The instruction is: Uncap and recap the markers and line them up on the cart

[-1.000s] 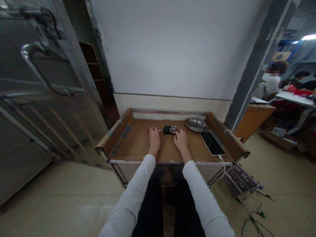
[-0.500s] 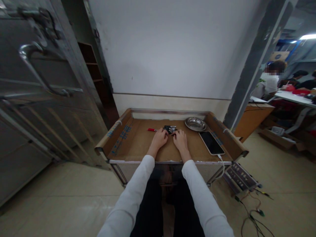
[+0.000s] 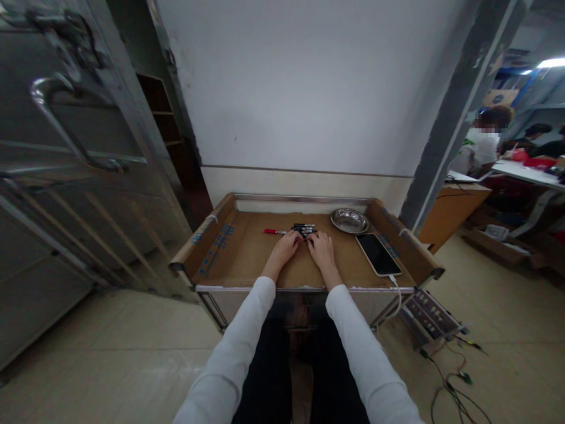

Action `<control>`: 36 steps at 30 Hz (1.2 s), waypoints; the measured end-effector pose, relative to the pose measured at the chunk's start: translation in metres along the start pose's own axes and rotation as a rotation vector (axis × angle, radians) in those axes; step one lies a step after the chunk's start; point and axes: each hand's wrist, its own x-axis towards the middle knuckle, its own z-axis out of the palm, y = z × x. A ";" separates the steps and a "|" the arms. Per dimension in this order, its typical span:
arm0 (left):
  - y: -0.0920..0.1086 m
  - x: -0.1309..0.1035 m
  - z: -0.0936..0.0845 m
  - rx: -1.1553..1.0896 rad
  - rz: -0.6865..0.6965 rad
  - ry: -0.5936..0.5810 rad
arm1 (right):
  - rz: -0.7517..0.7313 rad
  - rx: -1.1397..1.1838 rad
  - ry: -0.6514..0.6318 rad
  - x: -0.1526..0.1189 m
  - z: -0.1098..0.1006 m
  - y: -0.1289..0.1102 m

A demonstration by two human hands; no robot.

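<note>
Several black marker pens lie side by side on the brown cardboard tray top. A red marker lies to their left, its right end close to my left fingers. My left hand has its fingers bent together at the near edge of the black pens. Facing it, my right hand is curled in the same way, with the fingertips of both almost meeting. Something small and dark shows between the fingertips, mostly hidden by them, and I cannot make out what it is.
A round steel dish sits at the back right of the cart. In front of it lies a phone with a white charging cable hanging over the edge. Raised cardboard sides border the top. Behind stands a wall.
My fingertips have shifted slightly at the near edge of the pens, the right hand moving a little left. The pens, dish and phone stay put.
</note>
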 end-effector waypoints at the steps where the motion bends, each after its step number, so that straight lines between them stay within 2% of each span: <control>1: 0.001 0.000 0.000 -0.004 0.000 -0.002 | 0.002 -0.003 0.003 0.000 -0.001 0.000; 15: 0.003 0.001 -0.002 -0.012 -0.029 0.001 | -0.009 0.022 0.004 -0.001 -0.004 -0.002; 20: 0.003 0.000 -0.002 0.018 -0.053 0.040 | -0.039 0.043 0.006 0.000 -0.002 -0.001; 27: 0.000 0.000 0.000 -0.033 -0.020 0.017 | -0.101 0.159 -0.035 0.004 0.005 0.003; 32: -0.004 0.001 0.005 -0.090 -0.006 0.068 | -0.122 0.184 -0.026 0.004 0.008 0.005; 36: -0.002 0.001 0.005 -0.094 -0.012 0.063 | -0.109 0.228 0.006 0.004 0.011 0.007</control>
